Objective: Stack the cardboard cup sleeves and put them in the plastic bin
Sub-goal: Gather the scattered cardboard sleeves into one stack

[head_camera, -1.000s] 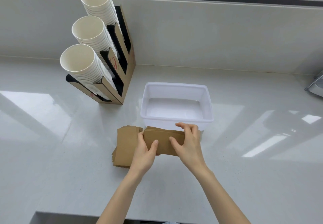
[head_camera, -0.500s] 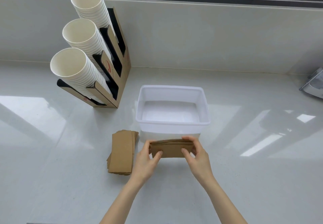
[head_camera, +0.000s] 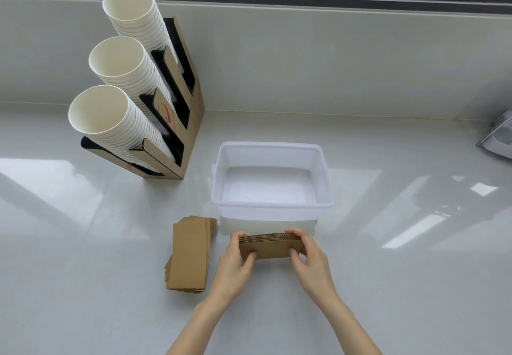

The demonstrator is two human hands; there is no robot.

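Pinching a stack of flattened brown cardboard cup sleeves [head_camera: 267, 246] on edge between them, the left hand [head_camera: 235, 264] and the right hand [head_camera: 309, 256] each close on one end, thumbs toward the camera and fingers curled over the far side. The stack sits just in front of the translucent white rectangular plastic bin [head_camera: 273, 205], which looks empty, and low over the glossy white counter [head_camera: 388, 285]. A second flat pile of brown cardboard sleeves [head_camera: 189, 255] lies on the counter just left of the left hand, its layers fanned slightly out of line.

The main risk is the held stack splaying: the grip presses only on the ends, so if either hand eases, the middle sleeves could slide out or bow and scatter. Lifting over the near rim could catch the lower edge and knock sleeves loose. The fanned pile may also shed sleeves if picked up unsquared.

From the head camera, the count of sleeves in hand is unreadable, and the stack's lower edge is possibly touching the counter. The fingertips behind the stack are hidden. A grey object [head_camera: 498, 138] at the right edge is cut off.
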